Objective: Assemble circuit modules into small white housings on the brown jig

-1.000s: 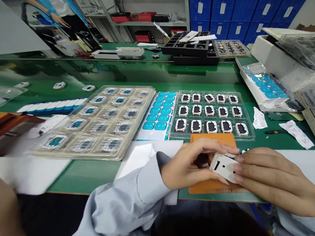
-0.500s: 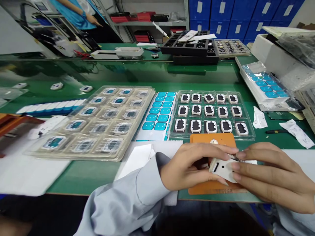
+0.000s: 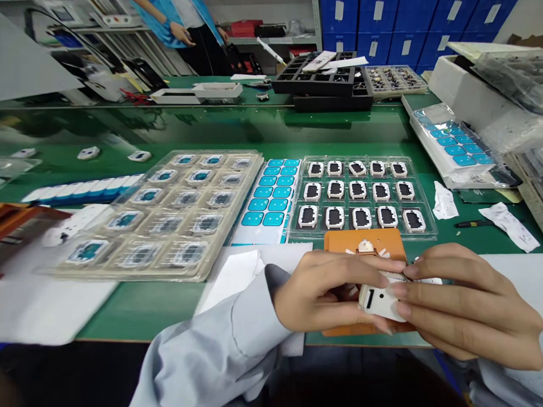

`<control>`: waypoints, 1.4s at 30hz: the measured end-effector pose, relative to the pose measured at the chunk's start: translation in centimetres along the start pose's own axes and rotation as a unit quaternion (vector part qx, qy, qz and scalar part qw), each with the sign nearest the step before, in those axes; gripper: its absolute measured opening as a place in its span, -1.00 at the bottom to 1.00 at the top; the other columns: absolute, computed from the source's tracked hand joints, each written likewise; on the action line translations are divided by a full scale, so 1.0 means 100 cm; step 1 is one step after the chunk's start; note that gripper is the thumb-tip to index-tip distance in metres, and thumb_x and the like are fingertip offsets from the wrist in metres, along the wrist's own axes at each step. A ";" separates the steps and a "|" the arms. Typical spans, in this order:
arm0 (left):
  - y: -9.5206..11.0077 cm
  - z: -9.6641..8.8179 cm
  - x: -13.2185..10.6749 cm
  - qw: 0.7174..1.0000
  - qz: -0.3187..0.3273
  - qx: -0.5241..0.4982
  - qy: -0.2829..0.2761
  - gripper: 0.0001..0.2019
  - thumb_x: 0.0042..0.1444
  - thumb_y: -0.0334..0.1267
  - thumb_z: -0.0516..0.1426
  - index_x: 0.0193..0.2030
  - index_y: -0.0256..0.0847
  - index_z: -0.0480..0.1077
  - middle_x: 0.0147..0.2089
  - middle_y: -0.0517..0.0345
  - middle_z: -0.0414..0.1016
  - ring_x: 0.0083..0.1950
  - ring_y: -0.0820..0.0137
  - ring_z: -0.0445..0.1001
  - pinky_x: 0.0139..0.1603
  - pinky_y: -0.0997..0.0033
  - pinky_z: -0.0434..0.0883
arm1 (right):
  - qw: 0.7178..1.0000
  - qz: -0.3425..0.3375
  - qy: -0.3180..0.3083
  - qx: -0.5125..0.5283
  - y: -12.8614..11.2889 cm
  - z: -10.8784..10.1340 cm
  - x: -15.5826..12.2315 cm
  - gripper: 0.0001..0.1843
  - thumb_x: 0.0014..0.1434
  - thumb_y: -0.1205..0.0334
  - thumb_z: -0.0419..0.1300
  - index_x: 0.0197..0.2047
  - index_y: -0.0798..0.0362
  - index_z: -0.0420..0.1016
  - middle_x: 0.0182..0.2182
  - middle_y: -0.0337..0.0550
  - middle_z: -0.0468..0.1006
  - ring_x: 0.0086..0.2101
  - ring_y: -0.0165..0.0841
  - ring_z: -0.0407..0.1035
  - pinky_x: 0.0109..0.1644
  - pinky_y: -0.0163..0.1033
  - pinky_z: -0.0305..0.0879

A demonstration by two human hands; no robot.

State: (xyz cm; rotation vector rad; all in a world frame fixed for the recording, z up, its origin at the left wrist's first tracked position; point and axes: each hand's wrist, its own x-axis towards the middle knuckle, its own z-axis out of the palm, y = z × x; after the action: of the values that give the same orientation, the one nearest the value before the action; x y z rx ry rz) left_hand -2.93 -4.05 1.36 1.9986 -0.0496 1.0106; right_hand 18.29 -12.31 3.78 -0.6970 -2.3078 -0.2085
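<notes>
Between both hands is a small white plastic housing with a black slot and a dark round hole on its face. My left hand grips its left side, thumb below and fingers along the top edge. My right hand is closed on its right side, fingertips pressed against the face and upper edge. The fingers hide much of the housing. Beneath it lies an orange board carrying a small off-white piece behind my left fingers.
Behind the board stands a clear tray of white frames with dark centres. To its left are a sheet of blue stickers and stacked plastic trays. Crumpled white paper and a black pen lie right. A person stands at the back.
The view has shifted slightly. Both hands keep hold of the white housing with nearly the same grip. More of the off-white piece on the orange board shows, and the person behind appears farther right.
</notes>
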 end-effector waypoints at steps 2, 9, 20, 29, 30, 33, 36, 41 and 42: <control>0.000 0.000 0.000 1.000 -0.001 -0.001 -0.003 -0.54 -0.08 -0.47 0.37 -0.03 -0.22 0.39 0.11 -0.19 0.53 0.07 0.23 0.57 0.06 0.41 0.54 | 1.000 0.001 0.003 0.000 -0.001 0.000 -0.001 -0.84 0.29 0.44 0.15 -0.22 0.13 0.58 -0.19 -0.20 0.62 -0.07 -0.34 0.42 -0.05 -0.21 0.46; 0.002 0.003 -0.002 0.998 -0.026 -0.046 0.021 -0.53 -0.03 -0.47 0.34 0.02 -0.26 0.33 0.08 -0.25 0.54 0.08 0.23 0.56 0.04 0.37 0.55 | 0.999 0.018 0.002 -0.027 -0.004 0.000 -0.005 -0.87 0.25 0.43 0.22 -0.19 0.08 0.58 -0.18 -0.31 0.63 -0.04 -0.39 0.41 0.00 -0.24 0.43; 0.002 0.002 -0.001 0.999 -0.033 -0.032 0.007 -0.62 0.01 -0.45 0.33 -0.05 -0.28 0.33 0.07 -0.30 0.54 0.07 0.22 0.57 0.03 0.34 0.57 | 1.000 -0.020 0.004 -0.023 0.002 -0.001 -0.003 -0.84 0.25 0.42 0.20 -0.17 0.10 0.60 -0.13 -0.28 0.64 -0.10 -0.30 0.43 -0.12 -0.17 0.45; 0.002 0.003 -0.001 0.998 -0.027 -0.046 0.031 -0.53 -0.10 -0.54 0.37 -0.04 -0.30 0.34 0.07 -0.28 0.54 0.05 0.24 0.58 0.11 0.32 0.52 | 0.997 -0.057 0.014 -0.041 0.008 0.000 0.002 -0.74 0.19 0.42 0.11 -0.22 0.08 0.64 -0.16 -0.28 0.65 -0.19 -0.28 0.46 -0.21 -0.18 0.48; 0.002 0.003 -0.001 0.998 -0.027 -0.048 0.031 -0.53 -0.10 -0.54 0.37 -0.04 -0.30 0.34 0.08 -0.27 0.54 0.06 0.24 0.58 0.11 0.32 0.52 | 0.997 -0.060 0.015 -0.044 0.009 0.000 0.002 -0.73 0.18 0.42 0.10 -0.22 0.08 0.64 -0.16 -0.27 0.65 -0.19 -0.27 0.46 -0.21 -0.18 0.48; 0.003 0.003 -0.001 0.997 -0.027 -0.060 0.028 -0.50 -0.11 -0.56 0.37 -0.03 -0.29 0.34 0.09 -0.23 0.53 0.09 0.23 0.55 0.11 0.35 0.52 | 0.997 -0.061 0.014 -0.041 0.008 -0.001 0.001 -0.72 0.19 0.42 0.09 -0.22 0.07 0.63 -0.20 -0.25 0.66 -0.19 -0.27 0.46 -0.20 -0.18 0.48; 0.004 0.003 0.000 0.997 -0.027 -0.072 0.030 -0.48 -0.13 -0.59 0.36 -0.01 -0.28 0.34 0.12 -0.19 0.52 0.12 0.24 0.54 0.12 0.39 0.52 | 0.999 -0.033 0.034 -0.022 0.005 -0.002 -0.003 -0.72 0.22 0.40 0.05 -0.19 0.08 0.61 -0.28 -0.20 0.66 -0.15 -0.25 0.43 -0.15 -0.14 0.47; 0.005 0.003 -0.002 0.997 -0.024 -0.064 0.035 -0.49 -0.12 -0.58 0.36 -0.02 -0.26 0.34 0.12 -0.14 0.53 0.11 0.27 0.54 0.11 0.42 0.52 | 0.994 0.026 0.107 -0.005 0.000 0.000 -0.008 -0.77 0.10 0.49 0.14 -0.21 0.14 0.57 -0.33 -0.09 0.61 -0.20 -0.24 0.41 -0.26 -0.12 0.42; 0.005 0.003 -0.002 0.997 -0.025 -0.061 0.034 -0.49 -0.11 -0.57 0.36 -0.02 -0.25 0.34 0.12 -0.14 0.53 0.10 0.26 0.55 0.11 0.41 0.53 | 0.992 0.037 0.116 0.008 0.001 0.002 -0.007 -0.79 0.09 0.50 0.17 -0.21 0.15 0.56 -0.34 -0.07 0.60 -0.22 -0.24 0.42 -0.28 -0.13 0.41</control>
State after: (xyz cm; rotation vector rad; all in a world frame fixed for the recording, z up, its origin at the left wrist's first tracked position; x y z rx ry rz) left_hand -3.05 -4.68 1.46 1.8452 -0.0246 1.0184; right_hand 18.65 -12.46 3.14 -0.7088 -2.0565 -0.2242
